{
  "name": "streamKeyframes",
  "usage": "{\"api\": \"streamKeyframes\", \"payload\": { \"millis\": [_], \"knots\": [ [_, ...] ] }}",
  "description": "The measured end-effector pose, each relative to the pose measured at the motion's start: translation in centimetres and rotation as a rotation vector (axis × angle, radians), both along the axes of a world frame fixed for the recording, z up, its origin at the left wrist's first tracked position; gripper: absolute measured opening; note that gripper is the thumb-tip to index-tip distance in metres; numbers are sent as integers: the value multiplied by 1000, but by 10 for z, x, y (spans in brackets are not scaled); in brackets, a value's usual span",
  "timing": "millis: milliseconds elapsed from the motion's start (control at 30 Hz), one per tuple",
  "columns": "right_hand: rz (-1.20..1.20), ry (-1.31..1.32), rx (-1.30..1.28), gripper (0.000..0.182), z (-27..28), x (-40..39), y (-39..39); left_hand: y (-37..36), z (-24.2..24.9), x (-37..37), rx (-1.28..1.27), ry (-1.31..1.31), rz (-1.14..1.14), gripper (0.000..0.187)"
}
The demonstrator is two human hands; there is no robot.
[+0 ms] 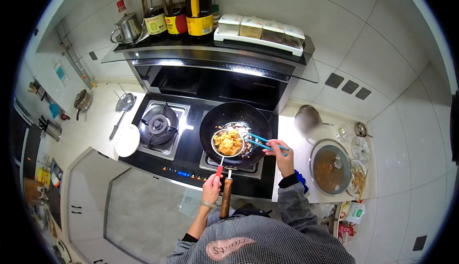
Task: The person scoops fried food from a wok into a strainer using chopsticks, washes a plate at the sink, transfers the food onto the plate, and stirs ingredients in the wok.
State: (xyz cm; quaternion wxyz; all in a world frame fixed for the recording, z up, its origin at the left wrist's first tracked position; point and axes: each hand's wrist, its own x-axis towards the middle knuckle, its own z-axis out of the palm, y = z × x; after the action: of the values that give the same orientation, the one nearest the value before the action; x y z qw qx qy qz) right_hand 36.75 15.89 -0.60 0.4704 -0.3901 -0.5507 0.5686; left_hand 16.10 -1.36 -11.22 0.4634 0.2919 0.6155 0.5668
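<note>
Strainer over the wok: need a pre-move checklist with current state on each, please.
1. Left hand on the strainer's red handle: ok, gripped.
2. Strainer over the wok: ok, its bowl is within the wok's rim as seen from above.
3. Golden food contained: ok, heaped inside the strainer.
4. Right hand on the blue chopsticks: ok, tips over the wok.
5. Wok steadied by hand: not ok, neither hand is on its wooden handle.
6. Flame under the wok: cannot tell, the wok hides it.
</note>
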Motion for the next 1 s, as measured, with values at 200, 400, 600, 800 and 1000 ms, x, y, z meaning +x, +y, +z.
{"api": "streamKeyframes", "payload": {
  "millis": [200, 400, 600, 800, 1000],
  "knots": [
    [-104, -427, 16, 21, -21, 29, 8, 9, 11, -9, 40, -20, -19, 23],
    [-149, -339, 44, 17, -52, 27, 8, 19, 39, -20, 81, 9, -19, 23],
    [-139, -335, 36, 19, -54, 25, 10, 21, 52, -23, 65, 32, -9, 22],
    [-152, -312, 44, 21, -62, 28, 13, 21, 51, -26, 60, -8, -15, 23],
    [-195, -70, -4, 22, -53, 32, 11, 21, 48, -23, 36, -2, -4, 24]
  ]
}}
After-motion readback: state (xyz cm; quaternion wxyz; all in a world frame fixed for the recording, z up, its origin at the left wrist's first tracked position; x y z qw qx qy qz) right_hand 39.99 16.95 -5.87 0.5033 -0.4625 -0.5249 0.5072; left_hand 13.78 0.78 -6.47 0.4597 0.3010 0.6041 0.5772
